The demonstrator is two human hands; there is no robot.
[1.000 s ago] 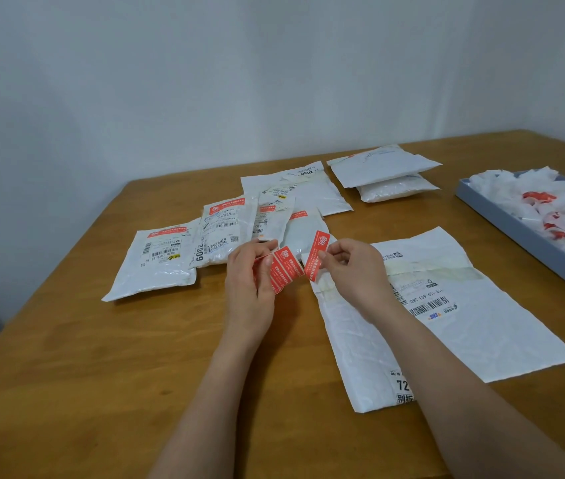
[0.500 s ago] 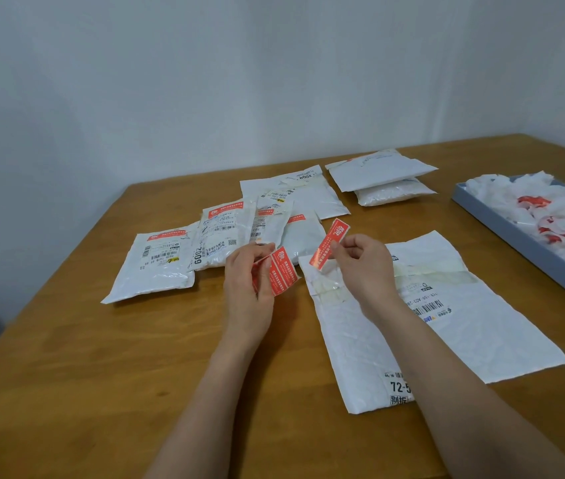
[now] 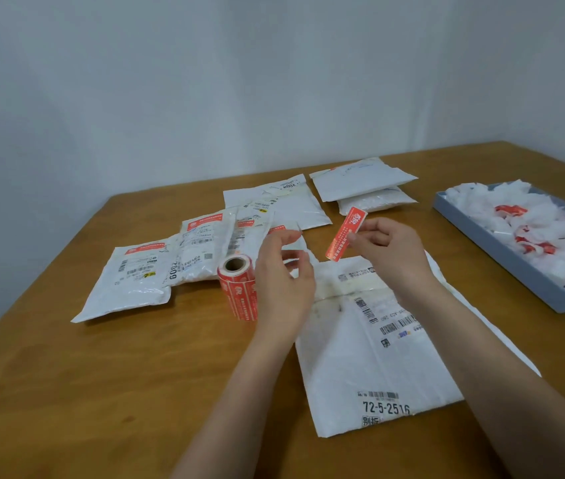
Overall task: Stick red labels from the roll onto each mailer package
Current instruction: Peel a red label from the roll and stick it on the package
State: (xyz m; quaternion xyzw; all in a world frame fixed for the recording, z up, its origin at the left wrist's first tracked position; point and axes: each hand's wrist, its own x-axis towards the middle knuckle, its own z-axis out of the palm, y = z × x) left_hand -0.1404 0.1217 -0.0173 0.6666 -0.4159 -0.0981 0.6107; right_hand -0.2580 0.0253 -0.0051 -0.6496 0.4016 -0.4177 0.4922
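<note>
A red label [image 3: 345, 235] hangs in the air, pinched at its right edge by my right hand [image 3: 390, 252], above the top of a large flat white mailer [image 3: 377, 344]. The red label roll [image 3: 238, 290] lies on the table to the left of my left hand [image 3: 283, 283]. That hand hovers beside the roll with fingers loosely curled and holds nothing. Several white mailers with red labels [image 3: 143, 276] [image 3: 205, 243] lie fanned out at the left. Two stacked mailers [image 3: 360, 181] sit at the back.
A grey-blue tray [image 3: 502, 252] at the right edge holds crumpled white backing paper with red scraps. The wooden table [image 3: 101, 392] meets a white wall behind. Another white mailer [image 3: 291, 205] lies at the back centre.
My left hand has let go of the roll, which now lies on the table. My right hand has lifted the peeled label up and to the right, clear of the roll.
</note>
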